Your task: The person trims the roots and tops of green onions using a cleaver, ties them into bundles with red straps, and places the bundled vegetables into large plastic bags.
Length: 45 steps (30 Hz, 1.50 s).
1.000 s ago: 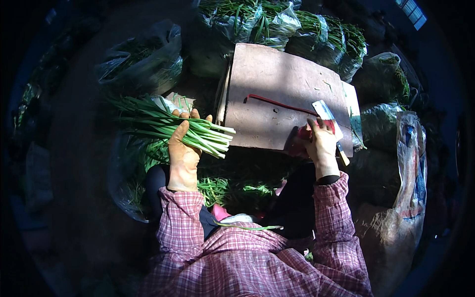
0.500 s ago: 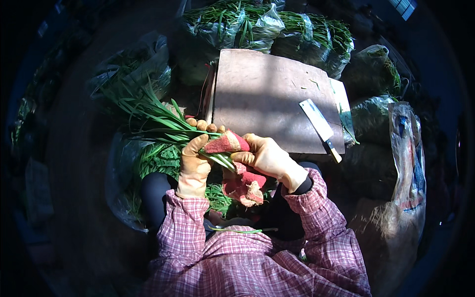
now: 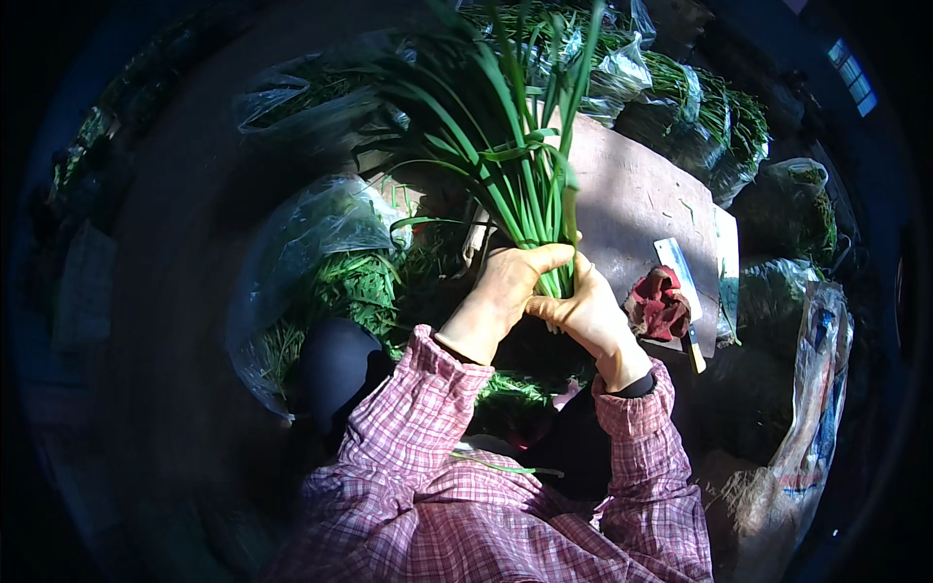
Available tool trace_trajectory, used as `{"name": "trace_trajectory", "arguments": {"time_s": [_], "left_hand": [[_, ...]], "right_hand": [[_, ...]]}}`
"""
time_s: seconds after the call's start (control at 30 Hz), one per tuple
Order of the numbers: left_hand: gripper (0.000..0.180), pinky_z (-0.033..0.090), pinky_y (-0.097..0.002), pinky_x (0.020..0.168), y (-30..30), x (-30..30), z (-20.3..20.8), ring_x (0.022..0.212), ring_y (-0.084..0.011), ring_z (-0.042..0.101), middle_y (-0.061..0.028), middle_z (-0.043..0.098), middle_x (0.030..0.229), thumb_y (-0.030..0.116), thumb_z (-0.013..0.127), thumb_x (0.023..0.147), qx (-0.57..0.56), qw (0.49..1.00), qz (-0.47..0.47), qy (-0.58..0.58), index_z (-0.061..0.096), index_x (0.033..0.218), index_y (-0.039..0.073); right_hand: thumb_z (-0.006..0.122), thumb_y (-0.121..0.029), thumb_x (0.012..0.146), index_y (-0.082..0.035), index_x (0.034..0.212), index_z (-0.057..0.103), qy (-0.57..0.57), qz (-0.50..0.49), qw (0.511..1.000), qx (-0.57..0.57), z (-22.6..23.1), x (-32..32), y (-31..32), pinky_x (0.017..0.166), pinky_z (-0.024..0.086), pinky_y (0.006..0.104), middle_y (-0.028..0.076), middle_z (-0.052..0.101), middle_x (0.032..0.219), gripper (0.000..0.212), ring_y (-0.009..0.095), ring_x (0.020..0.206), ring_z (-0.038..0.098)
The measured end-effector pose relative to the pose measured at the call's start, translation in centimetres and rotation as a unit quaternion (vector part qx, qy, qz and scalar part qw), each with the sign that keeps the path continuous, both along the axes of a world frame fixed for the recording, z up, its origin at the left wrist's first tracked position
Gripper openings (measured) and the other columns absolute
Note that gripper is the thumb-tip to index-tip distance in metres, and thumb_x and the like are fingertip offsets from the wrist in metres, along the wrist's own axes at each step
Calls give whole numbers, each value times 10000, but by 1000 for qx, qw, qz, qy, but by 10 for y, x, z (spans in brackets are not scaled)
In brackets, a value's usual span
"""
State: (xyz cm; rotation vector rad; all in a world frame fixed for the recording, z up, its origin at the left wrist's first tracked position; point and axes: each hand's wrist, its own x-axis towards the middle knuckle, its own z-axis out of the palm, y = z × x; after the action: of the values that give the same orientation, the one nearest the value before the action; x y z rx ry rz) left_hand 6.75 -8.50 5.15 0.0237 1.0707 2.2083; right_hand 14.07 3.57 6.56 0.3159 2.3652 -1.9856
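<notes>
Both my hands, in pale rubber gloves, grip a bunch of long, flat-leaved green stalks [image 3: 520, 194] by its lower end. My left hand [image 3: 510, 291] wraps the bunch from the left, thumb across the stalks. From the right, my right hand [image 3: 591, 316] closes round the same lower end. The leaves fan upward and away from me, over the board [image 3: 632, 160]. A crumpled red cloth [image 3: 659, 306] lies at the board's near right, partly over a cleaver [image 3: 677, 264] with a wooden handle.
Clear plastic bags of greens [image 3: 695, 107] line the far side. Left of the board sits an open plastic bag [image 3: 326, 219] with cut greens [image 3: 360, 287] beside it. More bags and a long plastic sack [image 3: 812, 389] stand to the right. Loose greens [image 3: 515, 389] lie between my knees.
The red cloth has left my right hand and now lies by the cleaver. The bunch has swung from pointing left to pointing away from me, both hands around it. The view has shifted.
</notes>
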Motion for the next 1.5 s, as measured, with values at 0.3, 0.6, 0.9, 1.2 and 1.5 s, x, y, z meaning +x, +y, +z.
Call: {"name": "trace_trajectory", "arguments": {"time_s": [0.3, 0.6, 0.9, 1.2, 1.5], "left_hand": [[226, 544, -270, 767, -84, -173, -101, 913, -152, 680, -52, 703, 1082, 142, 621, 977, -212, 951, 219, 50, 651, 1184, 55], [484, 532, -466, 918, -91, -239, -386, 1091, -382, 659, -211, 678, 1169, 86, 551, 921, -674, 681, 32, 284, 528, 1394, 182], [159, 565, -402, 789, -118, -264, -444, 921, -344, 715, -125, 738, 995, 176, 576, 909, -768, 580, -29, 271, 715, 956, 116], [338, 462, -473, 1031, -123, -266, -464, 1261, -348, 566, -160, 556, 1412, 190, 536, 943, -741, 521, -201, 373, 637, 1263, 152], [343, 502, -395, 1011, -81, -262, -413, 1190, -349, 620, -153, 658, 1257, 157, 625, 888, -737, 621, -208, 166, 669, 1218, 73]], "right_hand": [[627, 25, 836, 4, 1133, 608, -111, -235, 965, 35, -27, 27, 115, 455, 416, 247, 63, 645, 718, 299, 112, 509, 554], [600, -4, 798, -37, 1127, 555, -308, -253, 898, 186, -65, 79, 118, 423, 435, 265, 49, 602, 681, 334, 134, 458, 553], [733, 1, 841, -65, 1119, 559, -333, -287, 888, 137, -83, 99, 139, 460, 418, 217, 38, 585, 732, 334, 99, 501, 502], [612, -18, 795, -29, 1166, 539, -271, -280, 886, 251, -81, 76, 119, 418, 435, 270, 61, 614, 698, 378, 145, 454, 559], [621, 17, 799, -4, 1216, 544, -321, -312, 876, 180, -73, 81, 110, 479, 514, 268, 104, 682, 782, 425, 164, 536, 644]]}}
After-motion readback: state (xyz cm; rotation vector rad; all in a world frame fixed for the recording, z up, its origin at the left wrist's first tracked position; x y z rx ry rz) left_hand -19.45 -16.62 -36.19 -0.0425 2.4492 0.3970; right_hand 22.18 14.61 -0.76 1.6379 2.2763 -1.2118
